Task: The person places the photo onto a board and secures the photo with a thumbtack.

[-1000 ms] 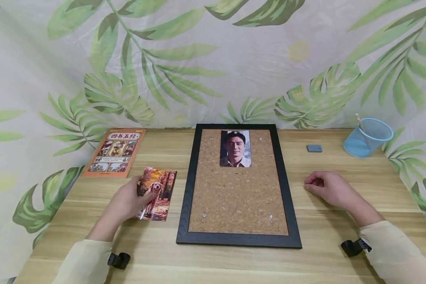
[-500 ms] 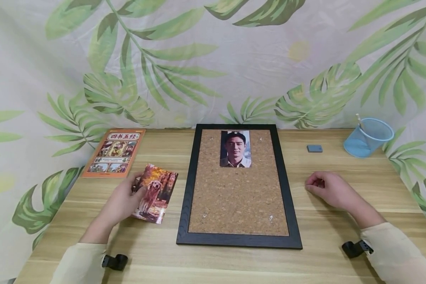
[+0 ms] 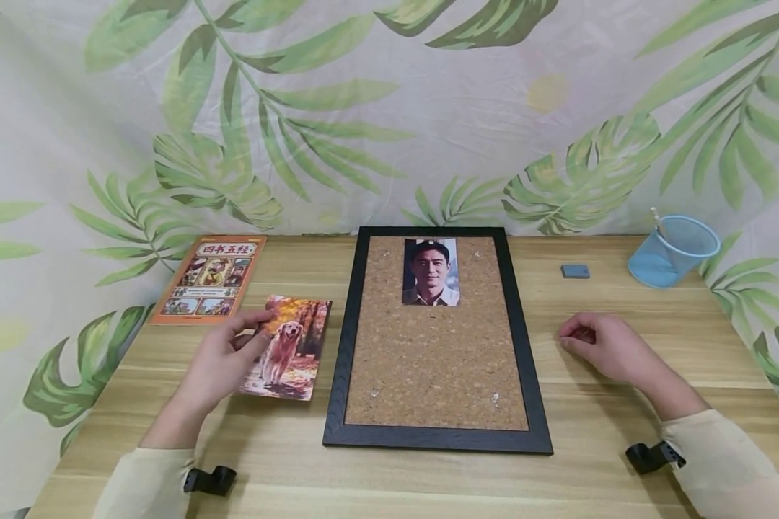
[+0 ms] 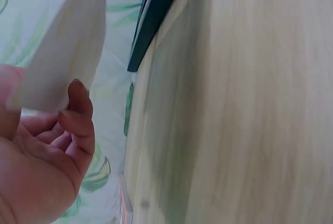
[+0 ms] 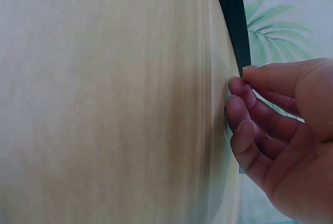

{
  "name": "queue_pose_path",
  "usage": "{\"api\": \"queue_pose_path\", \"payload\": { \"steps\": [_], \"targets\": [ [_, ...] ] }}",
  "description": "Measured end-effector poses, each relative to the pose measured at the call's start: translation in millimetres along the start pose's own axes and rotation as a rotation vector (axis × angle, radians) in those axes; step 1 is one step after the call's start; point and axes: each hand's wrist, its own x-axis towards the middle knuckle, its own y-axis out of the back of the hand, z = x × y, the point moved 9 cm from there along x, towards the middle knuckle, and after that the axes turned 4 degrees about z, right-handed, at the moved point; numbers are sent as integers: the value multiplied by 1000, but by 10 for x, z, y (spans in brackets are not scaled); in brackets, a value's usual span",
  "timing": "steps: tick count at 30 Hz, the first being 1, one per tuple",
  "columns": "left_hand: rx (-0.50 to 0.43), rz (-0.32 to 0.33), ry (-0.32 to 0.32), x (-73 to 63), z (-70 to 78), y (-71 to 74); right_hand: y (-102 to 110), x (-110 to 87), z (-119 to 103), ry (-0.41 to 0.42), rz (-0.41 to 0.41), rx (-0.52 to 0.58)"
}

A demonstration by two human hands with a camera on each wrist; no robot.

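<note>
My left hand [image 3: 223,357] pinches the left edge of a photo [image 3: 292,353] of a golden retriever among autumn leaves. Its pale back [image 4: 67,42] faces the left wrist camera, and a gap shows between the hand and the tabletop. To the right of the photo lies a cork board [image 3: 435,360] in a black frame, with a portrait photo [image 3: 431,272] at its top middle. Several small shiny pins seem to sit in the cork. Beyond the board's right side, my right hand [image 3: 606,346] rests low over the table with loosely curled fingers [image 5: 265,115], holding nothing visible.
An orange book [image 3: 210,280] lies at the back left of the wooden table [image 3: 422,486]. Back right are a small blue block [image 3: 575,272], perhaps an eraser, and a blue mesh cup [image 3: 662,261] with a thin stick in it. Leaf-patterned cloth [image 3: 337,130] hangs behind.
My left hand has lifted the dog photo from the table, tilted it and moved it slightly toward the board. My right hand has hardly moved.
</note>
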Motion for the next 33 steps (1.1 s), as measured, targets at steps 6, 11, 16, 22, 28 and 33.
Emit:
{"api": "queue_pose_path", "payload": {
  "steps": [6, 11, 16, 22, 28, 33],
  "targets": [
    [4, -53, -40, -20, 135, -166, 5, -13, -58, 26, 12, 0],
    [28, -73, -121, 1, 253, -324, 1, -18, -77, 38, 17, 2],
    [28, -137, -198, 52, 385, -540, 3, -26, -90, 44, 18, 3],
    [8, -254, -252, 70, 517, -813, 3, -43, -113, 52, 23, 5],
    [17, -358, -286, 65, 650, -1046, 0, -51, -133, 59, 23, 7],
    [54, -421, -306, 66, 765, -1229, 4, -63, -140, 67, 23, 13]
  ]
}}
